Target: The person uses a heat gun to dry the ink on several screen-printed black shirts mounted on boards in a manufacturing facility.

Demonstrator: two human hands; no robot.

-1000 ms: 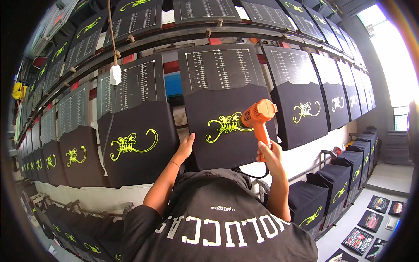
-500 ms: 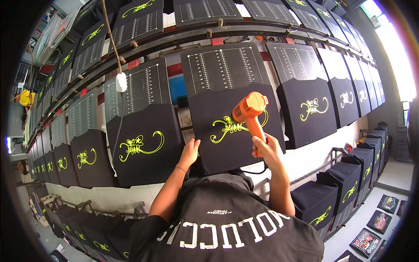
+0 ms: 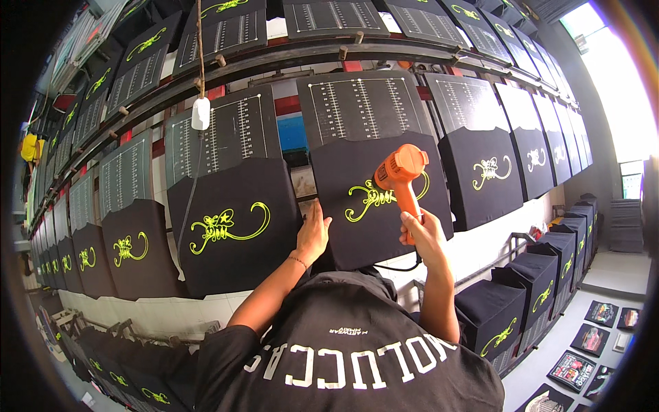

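My right hand is wrapped round the handle of an orange heat gun. Its barrel points left, over the neon yellow-green print on a black cloth piece, and covers part of that design. The cloth is stretched over the near part of a dark ruled board. At the left edge of this cloth lies my left hand, fingers stretched forward and thumb against the side. Nothing shows in its grasp. A black cord runs below the heat gun.
More boards with printed black cloth stand on both sides, such as the left cloth and the right one. A white plug-like piece hangs on a cord at left. Behind the boards runs a dark rail. Covered boards line the lower right.
My left hand has slid forward along the cloth's left edge, and its fingers are straighter. The heat gun stays over the print. The whole view has shifted slightly.
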